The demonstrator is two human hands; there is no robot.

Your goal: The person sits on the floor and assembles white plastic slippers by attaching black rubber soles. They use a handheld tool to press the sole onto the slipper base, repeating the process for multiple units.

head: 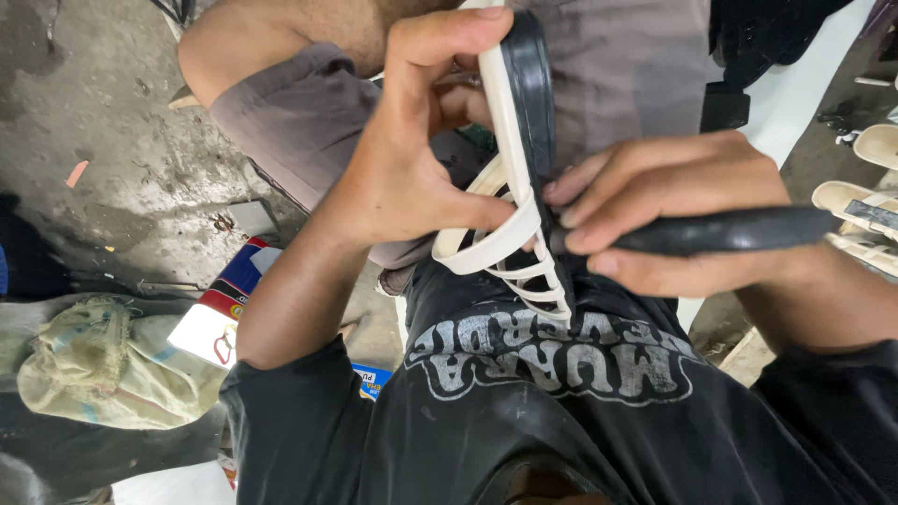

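My left hand [416,150] grips a cream strappy sandal with a black sole [524,131], held on edge in front of my chest, thumb pressed on a curved strap. My right hand [673,201] is closed around a black-handled tool [739,229] whose tip is at the sandal's edge near the straps; the tip itself is hidden by my fingers. Thin cream straps [543,281] hang down over my black printed shirt.
My bent knee in grey shorts [299,103] is above the dirty concrete floor [112,140]. More cream sandals [865,201] lie at the right edge. A pale sack [103,369] and a red, white and blue carton [220,309] sit at lower left.
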